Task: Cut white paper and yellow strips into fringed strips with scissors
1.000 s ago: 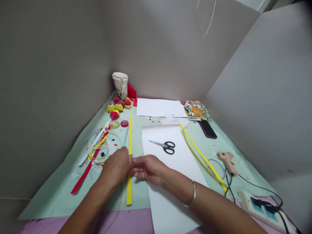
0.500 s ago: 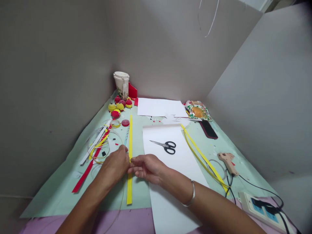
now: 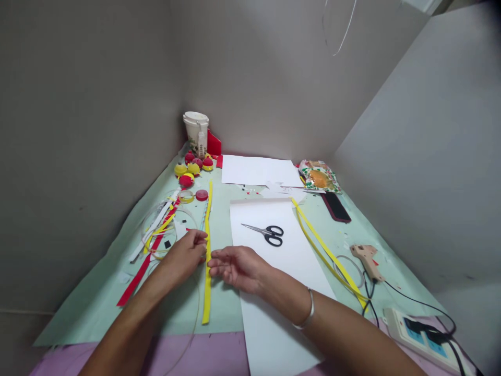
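At seven o'clock of the view, a yellow strip is looking papery and matt. At five, a bracelet is gleaming like polished metal.

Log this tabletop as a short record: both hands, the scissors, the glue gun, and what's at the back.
Left hand: left side of the yellow strip, grip unclear
Right hand: right side of that strip, grip unclear
Scissors: on white paper, tips pointing left
Glue gun: on the right, near the power strip
Back left: lidded cup
Back right: printed packet
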`<state>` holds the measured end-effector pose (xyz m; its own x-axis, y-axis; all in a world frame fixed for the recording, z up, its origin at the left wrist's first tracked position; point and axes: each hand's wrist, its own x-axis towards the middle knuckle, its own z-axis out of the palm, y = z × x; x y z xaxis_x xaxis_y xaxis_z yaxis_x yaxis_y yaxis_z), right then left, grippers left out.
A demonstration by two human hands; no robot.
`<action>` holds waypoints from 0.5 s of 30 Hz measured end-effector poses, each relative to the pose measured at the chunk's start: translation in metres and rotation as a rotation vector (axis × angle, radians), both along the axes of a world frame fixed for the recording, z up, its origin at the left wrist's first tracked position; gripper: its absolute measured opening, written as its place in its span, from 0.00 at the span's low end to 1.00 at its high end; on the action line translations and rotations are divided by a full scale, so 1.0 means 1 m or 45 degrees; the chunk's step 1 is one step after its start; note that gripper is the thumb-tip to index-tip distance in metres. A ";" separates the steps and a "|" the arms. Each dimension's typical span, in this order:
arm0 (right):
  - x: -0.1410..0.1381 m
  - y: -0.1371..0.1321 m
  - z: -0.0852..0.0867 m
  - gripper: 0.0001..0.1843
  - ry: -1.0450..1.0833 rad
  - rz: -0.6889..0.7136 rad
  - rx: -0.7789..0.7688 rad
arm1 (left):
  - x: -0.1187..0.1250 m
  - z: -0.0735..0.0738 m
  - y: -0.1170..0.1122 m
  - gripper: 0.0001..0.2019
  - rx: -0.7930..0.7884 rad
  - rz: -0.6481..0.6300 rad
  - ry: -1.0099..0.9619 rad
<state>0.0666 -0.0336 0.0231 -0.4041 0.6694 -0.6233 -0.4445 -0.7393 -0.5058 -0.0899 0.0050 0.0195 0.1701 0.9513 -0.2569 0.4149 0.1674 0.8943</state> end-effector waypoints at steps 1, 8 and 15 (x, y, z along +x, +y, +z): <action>0.000 0.001 -0.001 0.14 -0.011 0.018 0.007 | 0.001 0.001 -0.001 0.18 -0.024 0.005 -0.037; -0.005 0.004 -0.008 0.12 -0.221 0.185 0.123 | 0.003 0.008 -0.004 0.20 -0.125 0.061 -0.163; -0.005 0.014 -0.014 0.11 -0.539 0.403 0.317 | 0.004 0.011 -0.004 0.19 -0.182 0.066 -0.169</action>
